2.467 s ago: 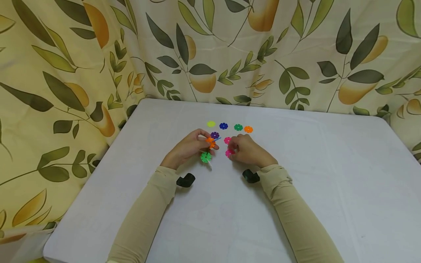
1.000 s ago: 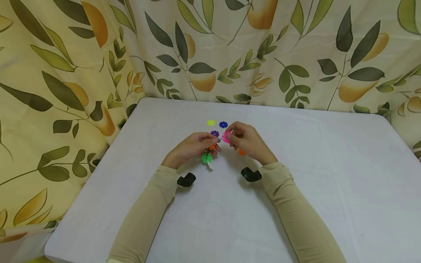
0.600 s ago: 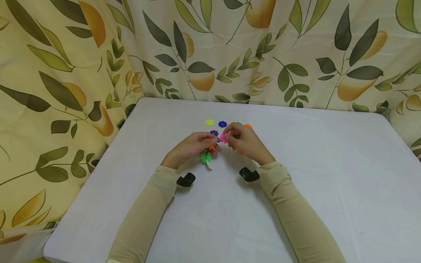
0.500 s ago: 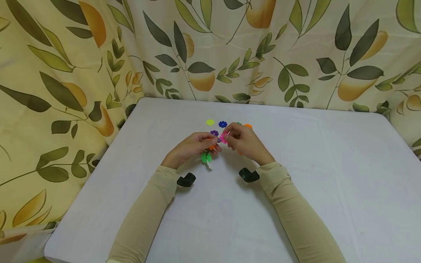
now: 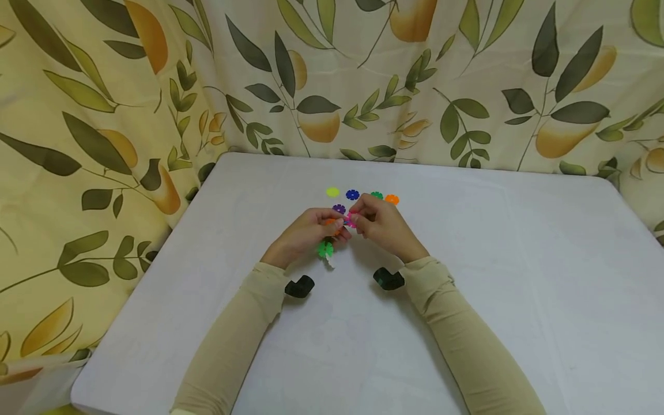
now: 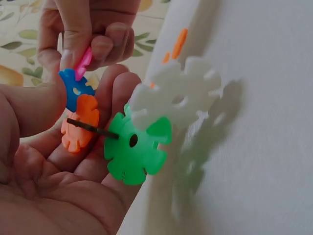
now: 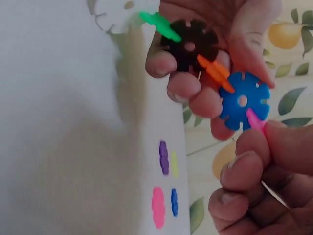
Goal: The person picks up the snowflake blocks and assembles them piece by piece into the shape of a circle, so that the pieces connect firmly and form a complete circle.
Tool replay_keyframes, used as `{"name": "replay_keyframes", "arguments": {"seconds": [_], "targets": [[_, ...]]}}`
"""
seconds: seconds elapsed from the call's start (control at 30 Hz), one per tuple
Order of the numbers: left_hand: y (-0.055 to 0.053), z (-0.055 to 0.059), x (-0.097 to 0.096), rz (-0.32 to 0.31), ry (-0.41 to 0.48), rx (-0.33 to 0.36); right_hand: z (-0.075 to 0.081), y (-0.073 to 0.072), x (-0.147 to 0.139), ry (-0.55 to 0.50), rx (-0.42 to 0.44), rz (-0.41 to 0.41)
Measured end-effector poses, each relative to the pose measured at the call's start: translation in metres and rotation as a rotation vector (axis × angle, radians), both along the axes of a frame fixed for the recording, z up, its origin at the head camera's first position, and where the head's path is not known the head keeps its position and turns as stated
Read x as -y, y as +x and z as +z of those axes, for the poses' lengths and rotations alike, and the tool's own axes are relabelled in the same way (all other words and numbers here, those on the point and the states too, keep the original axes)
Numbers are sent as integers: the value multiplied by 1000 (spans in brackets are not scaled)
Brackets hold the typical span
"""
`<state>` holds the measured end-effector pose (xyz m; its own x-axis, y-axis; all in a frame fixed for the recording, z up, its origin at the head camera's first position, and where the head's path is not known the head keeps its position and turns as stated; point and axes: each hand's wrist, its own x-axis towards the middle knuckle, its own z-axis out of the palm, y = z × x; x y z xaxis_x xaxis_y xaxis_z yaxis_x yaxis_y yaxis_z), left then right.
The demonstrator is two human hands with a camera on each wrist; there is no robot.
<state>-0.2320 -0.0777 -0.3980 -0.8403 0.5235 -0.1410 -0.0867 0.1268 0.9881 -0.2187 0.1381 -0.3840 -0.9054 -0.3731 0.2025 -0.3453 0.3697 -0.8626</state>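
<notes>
My left hand (image 5: 306,233) holds a chain of notched plastic snowflake discs, its thumb on the blue disc (image 7: 232,105). From that blue disc run an orange disc (image 7: 215,72), a dark brown disc (image 7: 195,56), a green disc (image 6: 142,159) and a white disc (image 6: 195,81) at the hanging end. They join edge to edge at their slots, each turned across its neighbour. Between thumb and finger, my right hand (image 5: 386,227) pinches a pink disc (image 7: 255,121). Its edge meets the blue disc's rim, and the fingertips cover much of it.
Loose discs lie on the white table (image 5: 519,288) beyond my hands: yellow (image 5: 332,192), dark blue (image 5: 353,195), green (image 5: 377,196), orange (image 5: 392,199), purple (image 5: 339,208) and a second pink disc (image 7: 158,207). A leaf-patterned curtain (image 5: 384,69) hangs behind the table.
My right hand has picked up a pink disc from the table and brought it left to the chain's blue disc. The left hand has stayed nearly in place with the chain.
</notes>
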Motion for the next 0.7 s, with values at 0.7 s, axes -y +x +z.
{"name": "replay_keyframes", "arguments": {"seconds": [0.7], "targets": [[0, 2, 0, -14, 105, 113, 2, -2, -7, 122, -98, -73]]}}
